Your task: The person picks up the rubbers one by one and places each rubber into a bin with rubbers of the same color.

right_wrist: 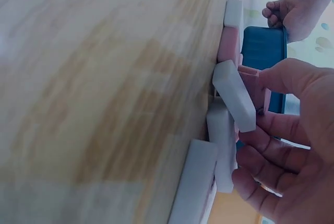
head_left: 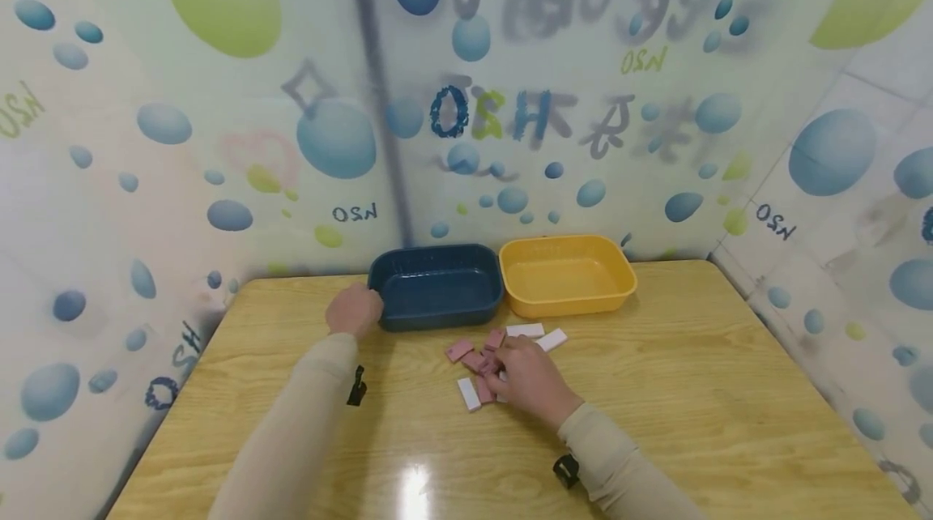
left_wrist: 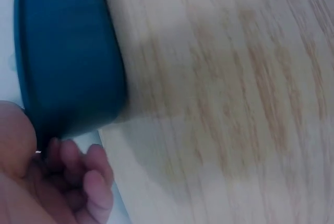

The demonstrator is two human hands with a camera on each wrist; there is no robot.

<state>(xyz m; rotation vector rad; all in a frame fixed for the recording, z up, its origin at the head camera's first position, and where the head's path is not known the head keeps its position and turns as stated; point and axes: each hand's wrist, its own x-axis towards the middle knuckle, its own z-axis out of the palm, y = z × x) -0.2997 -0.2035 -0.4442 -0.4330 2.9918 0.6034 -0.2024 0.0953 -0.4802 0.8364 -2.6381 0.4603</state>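
My left hand [head_left: 354, 310] grips the left end of the dark blue plastic basin [head_left: 437, 324], its fingers curled at the rim. In the left wrist view, the thumb and fingertips [left_wrist: 97, 185] meet at that basin's corner. My right hand [head_left: 535, 381] is over a loose pile of small pink and white rectangular blocks. Between its thumb and index finger it pinches a pink block [right_wrist: 254, 89]. A white block [right_wrist: 233, 96] leans against that one. Among the pile are a pink block [head_left: 459, 351] and a white block [head_left: 469, 394]; the hand hides part of it.
A yellow basin [head_left: 568, 309] stands right of the blue one, against the patterned wall [head_left: 554, 204]. Two white blocks, one at the pile's far right [head_left: 551, 340], lie in front of it. Everything rests on a wood-grain table [head_left: 692, 390].
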